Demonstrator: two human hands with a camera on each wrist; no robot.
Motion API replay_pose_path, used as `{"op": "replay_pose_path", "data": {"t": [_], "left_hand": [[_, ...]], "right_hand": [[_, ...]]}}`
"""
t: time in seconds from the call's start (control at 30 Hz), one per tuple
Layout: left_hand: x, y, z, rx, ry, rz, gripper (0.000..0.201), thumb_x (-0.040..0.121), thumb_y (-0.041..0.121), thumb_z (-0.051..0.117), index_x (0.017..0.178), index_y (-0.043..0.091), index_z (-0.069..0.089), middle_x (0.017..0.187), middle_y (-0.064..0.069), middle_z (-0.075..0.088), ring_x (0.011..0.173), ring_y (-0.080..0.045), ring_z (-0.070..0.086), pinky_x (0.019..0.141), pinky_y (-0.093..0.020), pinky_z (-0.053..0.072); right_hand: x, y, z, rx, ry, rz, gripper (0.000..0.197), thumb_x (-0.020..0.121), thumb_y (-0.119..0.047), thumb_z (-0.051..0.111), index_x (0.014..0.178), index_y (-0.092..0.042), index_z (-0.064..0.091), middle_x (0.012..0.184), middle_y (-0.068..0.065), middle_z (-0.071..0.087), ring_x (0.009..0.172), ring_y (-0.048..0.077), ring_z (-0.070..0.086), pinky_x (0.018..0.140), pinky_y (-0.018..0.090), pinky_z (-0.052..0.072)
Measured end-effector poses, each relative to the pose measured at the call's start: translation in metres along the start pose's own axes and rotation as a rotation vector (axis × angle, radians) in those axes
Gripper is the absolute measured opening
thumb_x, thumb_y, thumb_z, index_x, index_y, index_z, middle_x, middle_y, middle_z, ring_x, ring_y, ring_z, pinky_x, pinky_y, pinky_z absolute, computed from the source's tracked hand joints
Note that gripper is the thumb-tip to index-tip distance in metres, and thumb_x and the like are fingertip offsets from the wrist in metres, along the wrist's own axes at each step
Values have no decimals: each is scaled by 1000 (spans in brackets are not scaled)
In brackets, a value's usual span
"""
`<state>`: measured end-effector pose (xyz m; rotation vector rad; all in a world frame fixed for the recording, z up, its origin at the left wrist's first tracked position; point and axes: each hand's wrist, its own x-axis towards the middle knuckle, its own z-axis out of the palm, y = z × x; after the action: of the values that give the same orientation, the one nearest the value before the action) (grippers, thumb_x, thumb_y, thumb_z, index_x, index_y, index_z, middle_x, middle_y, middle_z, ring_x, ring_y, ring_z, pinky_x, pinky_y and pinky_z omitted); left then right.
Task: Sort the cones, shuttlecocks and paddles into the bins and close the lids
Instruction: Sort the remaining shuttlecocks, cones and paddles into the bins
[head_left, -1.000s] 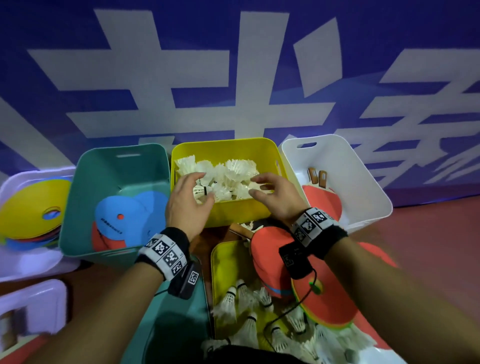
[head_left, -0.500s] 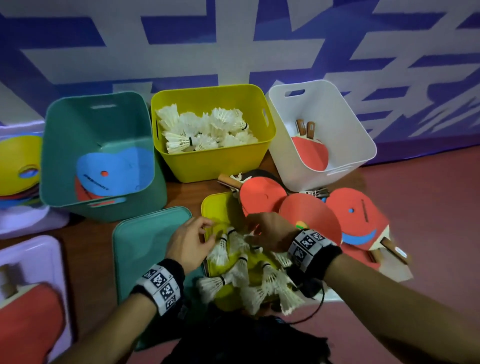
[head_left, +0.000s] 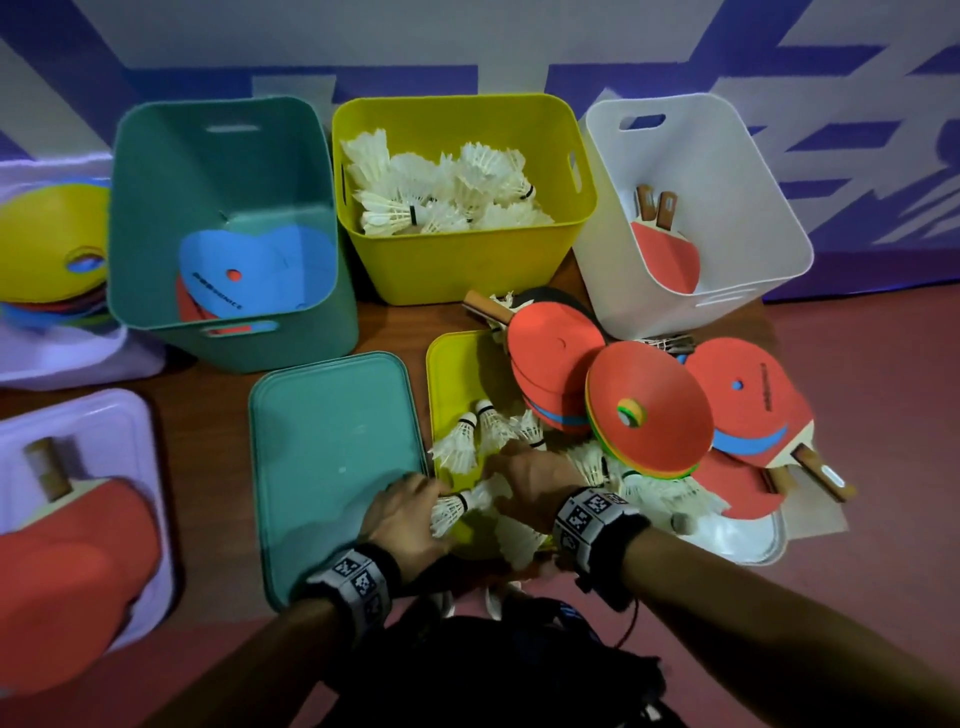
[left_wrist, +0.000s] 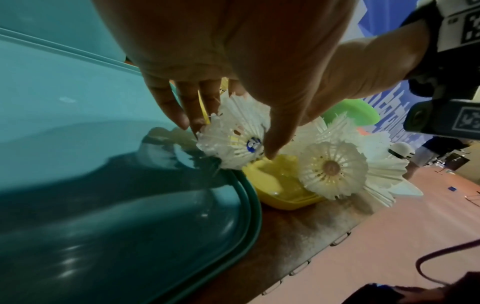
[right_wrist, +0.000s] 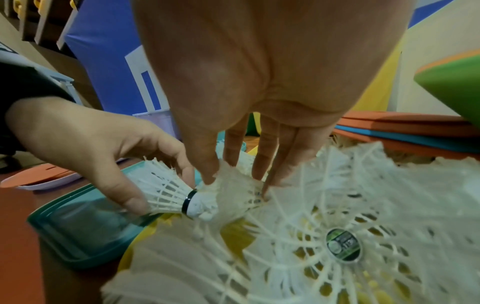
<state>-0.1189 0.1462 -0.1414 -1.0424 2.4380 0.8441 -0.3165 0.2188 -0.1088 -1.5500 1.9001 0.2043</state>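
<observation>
Two bare hands work low in the centre of the head view, among white feathered shuttlecocks scattered over a flat yellow plastic lid (head_left: 449, 374). The left hand (head_left: 402, 512) has thumb and fingers curled round the feather skirt of one white shuttlecock with a black band (head_left: 457, 506); the shuttlecock lies on its side, long axis running left to right across the frame, cork nose toward the right hand and skirt toward the flat teal plastic lid (head_left: 322, 457) beside it. In the right wrist view the same shuttlecock (right_wrist: 176, 197) points its nose to the lower right. The right hand (head_left: 535, 478) reaches down with fingers (right_wrist: 233, 148) nearly straight, tips pressed into the feathers of a second white shuttlecock (right_wrist: 239, 191); whether they pinch it cannot be told. Loose shuttlecocks further up the yellow lid (head_left: 470, 431) lie with cork ends toward the upper frame. Along the top stand a tall teal plastic bin (head_left: 156, 218) holding flat blue and red disc cones, a yellow plastic bin (head_left: 467, 270) heaped with shuttlecocks, and a white plastic bin (head_left: 753, 218) with red paddles standing handle-up. Right of centre, red disc cones (head_left: 649, 410) and red-faced wooden-handled paddles (head_left: 753, 493) lie piled
</observation>
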Motion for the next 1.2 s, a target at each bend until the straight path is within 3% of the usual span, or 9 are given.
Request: {"op": "replay_pose_path", "data": {"t": [0.2,0.33,0.53,0.67,0.73,0.83,1.0,1.13,1.2], "left_hand": [[-3,1,-11,-154,133,-59,39,82,48,65,115,34,52,110,11,56,98,-13,52,78,-28,39],[-7,0,-29,-260,255,-31,36,82,45,69,112,36,52,107,15,55,97,-11,51,80,-30,44],[1,3,-64,-341,428,10,33,81,42,71,111,35,58,103,17,53,91,-9,55,76,-31,47],[16,8,-91,-380,500,24,30,83,41,71,110,35,60,104,16,55,94,-12,57,81,-35,50],[24,12,-107,-429,525,28,29,83,42,71,109,36,60,105,15,57,96,-12,57,84,-36,50],[38,23,-136,-469,593,71,28,84,41,71,109,34,61,105,14,58,96,-11,59,84,-37,51],[73,42,-200,-444,727,80,35,86,39,70,118,29,61,115,9,58,99,-14,59,86,-36,52],[108,47,-244,-374,794,29,37,88,41,67,122,26,59,122,2,59,107,-21,58,89,-36,49],[124,48,-257,-346,793,7,37,88,41,66,121,26,59,121,1,59,109,-23,58,89,-36,49]], "right_hand": [[4,4,-2,60,170,29,23,89,-35,58,110,-32,68,106,1,71,93,27,68,71,33,53],[1,9,-13,146,330,49,14,87,-38,59,94,-29,68,88,-2,73,82,25,67,62,32,49],[5,14,-39,375,528,36,38,86,-54,47,93,-23,68,84,-2,73,72,20,69,62,39,53],[13,17,-76,619,650,74,13,91,-32,64,93,-22,71,80,-5,72,58,4,65,61,25,50],[21,19,-96,672,733,67,8,91,-27,67,90,-21,71,79,-6,71,60,5,65,62,25,50],[35,18,-131,616,831,55,14,90,-30,66,94,-18,72,84,-1,71,73,17,65,68,30,49],[57,15,-195,627,946,63,16,92,-29,62,101,-18,70,93,-3,71,67,16,63,64,27,41],[70,28,-229,748,1015,161,17,90,-22,63,105,-16,70,99,0,71,90,20,66,77,27,46],[78,33,-236,806,980,204,20,88,-22,61,107,-19,67,99,-2,69,86,21,69,84,33,52]]}}
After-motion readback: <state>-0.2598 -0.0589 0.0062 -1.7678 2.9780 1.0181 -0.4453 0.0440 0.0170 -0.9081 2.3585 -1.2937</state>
